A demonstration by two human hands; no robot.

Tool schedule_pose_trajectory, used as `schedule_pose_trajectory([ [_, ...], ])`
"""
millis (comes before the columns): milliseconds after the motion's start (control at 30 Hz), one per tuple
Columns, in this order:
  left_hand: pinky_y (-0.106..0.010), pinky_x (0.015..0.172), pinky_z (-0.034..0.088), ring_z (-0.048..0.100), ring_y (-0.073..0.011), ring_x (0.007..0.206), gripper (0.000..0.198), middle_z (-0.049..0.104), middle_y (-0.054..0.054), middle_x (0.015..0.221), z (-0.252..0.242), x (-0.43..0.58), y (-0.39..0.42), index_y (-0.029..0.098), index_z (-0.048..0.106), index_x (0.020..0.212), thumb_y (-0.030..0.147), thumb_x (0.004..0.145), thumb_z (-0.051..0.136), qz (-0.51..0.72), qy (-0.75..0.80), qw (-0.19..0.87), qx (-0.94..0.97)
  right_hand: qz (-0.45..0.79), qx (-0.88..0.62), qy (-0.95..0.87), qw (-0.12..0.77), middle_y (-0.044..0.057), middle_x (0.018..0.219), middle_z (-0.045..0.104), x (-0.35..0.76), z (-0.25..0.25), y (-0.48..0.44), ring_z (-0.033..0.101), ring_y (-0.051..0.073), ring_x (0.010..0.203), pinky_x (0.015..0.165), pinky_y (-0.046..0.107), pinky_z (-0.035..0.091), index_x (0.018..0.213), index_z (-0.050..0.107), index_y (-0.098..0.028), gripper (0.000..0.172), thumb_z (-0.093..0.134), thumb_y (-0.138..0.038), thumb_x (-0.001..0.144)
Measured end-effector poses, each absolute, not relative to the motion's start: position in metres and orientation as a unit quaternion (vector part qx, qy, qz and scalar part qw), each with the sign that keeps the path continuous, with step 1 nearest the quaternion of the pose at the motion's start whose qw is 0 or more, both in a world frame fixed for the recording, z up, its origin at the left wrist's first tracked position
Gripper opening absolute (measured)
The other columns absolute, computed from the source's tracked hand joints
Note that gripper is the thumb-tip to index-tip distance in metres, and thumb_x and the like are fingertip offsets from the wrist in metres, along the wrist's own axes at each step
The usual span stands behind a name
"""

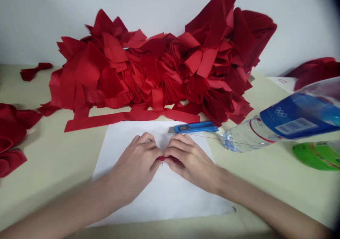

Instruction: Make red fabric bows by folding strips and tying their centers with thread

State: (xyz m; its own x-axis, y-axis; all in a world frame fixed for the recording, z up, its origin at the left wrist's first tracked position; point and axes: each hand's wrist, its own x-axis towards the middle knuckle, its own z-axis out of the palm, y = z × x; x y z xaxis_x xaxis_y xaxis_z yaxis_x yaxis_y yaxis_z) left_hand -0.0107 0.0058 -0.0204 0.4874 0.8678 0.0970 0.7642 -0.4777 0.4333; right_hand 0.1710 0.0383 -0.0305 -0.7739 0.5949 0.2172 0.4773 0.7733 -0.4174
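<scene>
Over a white sheet of paper (pixel 159 200), my left hand (pixel 140 157) and my right hand (pixel 186 157) meet with fingertips pinched together. Between them is a small piece of red ribbon (pixel 162 158), mostly hidden by the fingers. Both hands are closed on it. A short dark mark shows on the paper just below the pinch. Just beyond my right hand lies a blue utility knife (pixel 196 127) with its blade out. A thin red thread runs from near the right hand to a plastic water bottle (pixel 300 115).
A big heap of red ribbon pieces (pixel 148 69) lies along the wall. A long red strip (pixel 106 121) crosses the paper's far edge. More red pieces (pixel 12 129) sit at left. A green bottle (pixel 316 155) stands or lies at the right, cut off by the frame.
</scene>
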Motion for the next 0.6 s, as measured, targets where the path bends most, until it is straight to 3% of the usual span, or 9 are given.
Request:
schedule_pose_trajectory([
  [233,-0.039,0.072,0.043,0.049,-0.0227,0.084,0.017,0.059,-0.005,0.07,-0.033,-0.004,0.005,0.016,0.056,0.066,0.007,0.078,0.049,0.155,0.456,0.081,0.872,0.136,-0.292,-0.93,0.177,0.004,0.08,0.063,0.168,-0.033,0.034,0.052,0.021,0.089,0.083,0.039,0.042,0.081,0.065,-0.017,0.018,0.049,-0.019,0.09],
  [400,-0.038,0.072,0.044,0.05,-0.0223,0.083,0.02,0.057,-0.005,0.068,-0.036,-0.003,0.006,0.016,0.056,0.066,0.006,0.08,0.046,0.191,0.456,0.089,0.865,0.164,-0.318,-0.907,0.22,0.004,0.088,0.065,0.188,-0.012,0.043,0.057,0.017,0.087,0.083,0.032,0.045,0.089,0.063,-0.017,0.014,0.051,-0.023,0.091],
  [467,-0.039,0.075,0.044,0.05,-0.0227,0.086,0.019,0.059,-0.005,0.07,-0.03,-0.006,0.008,0.016,0.058,0.067,0.006,0.079,0.046,0.227,0.464,0.113,0.849,0.101,-0.397,-0.88,0.24,0.006,0.094,0.065,0.203,-0.003,0.048,0.059,0.018,0.084,0.075,0.031,0.047,0.093,0.063,-0.016,0.016,0.048,-0.021,0.092],
  [600,-0.034,0.069,0.045,0.052,-0.0204,0.083,0.012,0.06,-0.003,0.075,-0.011,-0.015,0.011,0.019,0.059,0.068,0.015,0.076,0.052,0.316,0.522,0.243,0.754,-0.07,-0.513,-0.853,0.068,0.009,0.087,0.064,0.226,0.0,0.051,0.06,0.025,0.075,0.061,0.035,0.045,0.083,0.064,-0.015,0.014,0.051,-0.018,0.087],
])
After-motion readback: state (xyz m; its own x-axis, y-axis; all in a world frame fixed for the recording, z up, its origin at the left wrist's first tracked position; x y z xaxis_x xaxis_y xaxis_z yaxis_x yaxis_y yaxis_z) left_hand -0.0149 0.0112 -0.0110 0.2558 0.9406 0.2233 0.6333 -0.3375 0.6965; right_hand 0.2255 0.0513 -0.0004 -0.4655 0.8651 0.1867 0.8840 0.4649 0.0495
